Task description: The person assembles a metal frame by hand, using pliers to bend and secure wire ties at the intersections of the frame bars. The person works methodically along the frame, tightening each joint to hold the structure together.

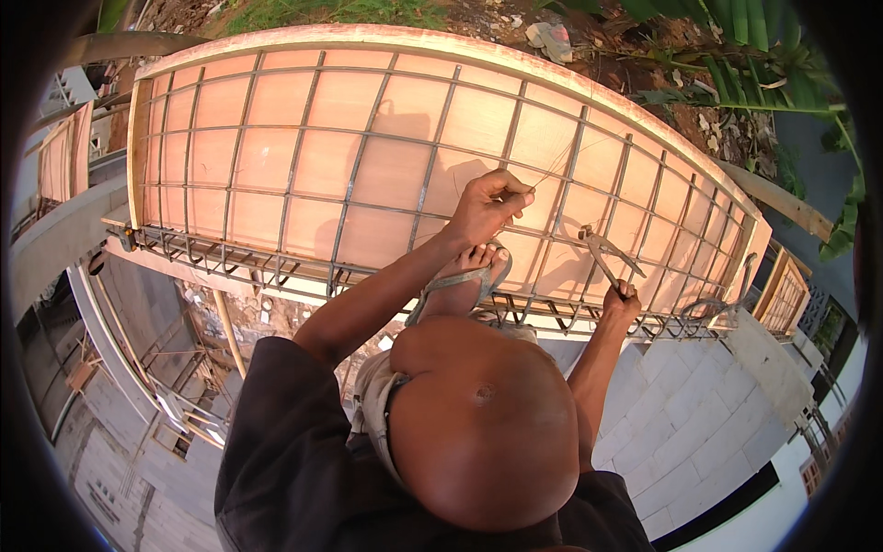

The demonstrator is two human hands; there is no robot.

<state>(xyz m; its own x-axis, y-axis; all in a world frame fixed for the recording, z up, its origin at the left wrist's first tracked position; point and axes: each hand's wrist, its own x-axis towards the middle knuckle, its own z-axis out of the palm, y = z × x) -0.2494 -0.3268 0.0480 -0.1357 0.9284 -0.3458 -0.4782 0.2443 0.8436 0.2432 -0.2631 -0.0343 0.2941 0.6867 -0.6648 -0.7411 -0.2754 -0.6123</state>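
Note:
My left hand [492, 204] is closed in a pinch above the steel rebar grid [426, 175]. Thin tie wires [558, 164] fan out from its fingertips toward the upper right. Further right, my right hand [623, 299] grips one handle of a pair of pincers [602, 256]. The pincers' handles are spread apart, and their head lies over the bars, pointing away from me. Beneath the grid is a shallow plywood formwork [267, 170] with a raised timber edge. My sandalled foot [464, 276] stands at its near side, just below my left hand.
Bent rebar ends [221, 262] stick out along the near edge. A coil of wire [706, 310] lies at the right end. Below are block walls [676, 414] and a leaning pole [228, 331]. Rubble and banana leaves [745, 78] lie beyond the far edge.

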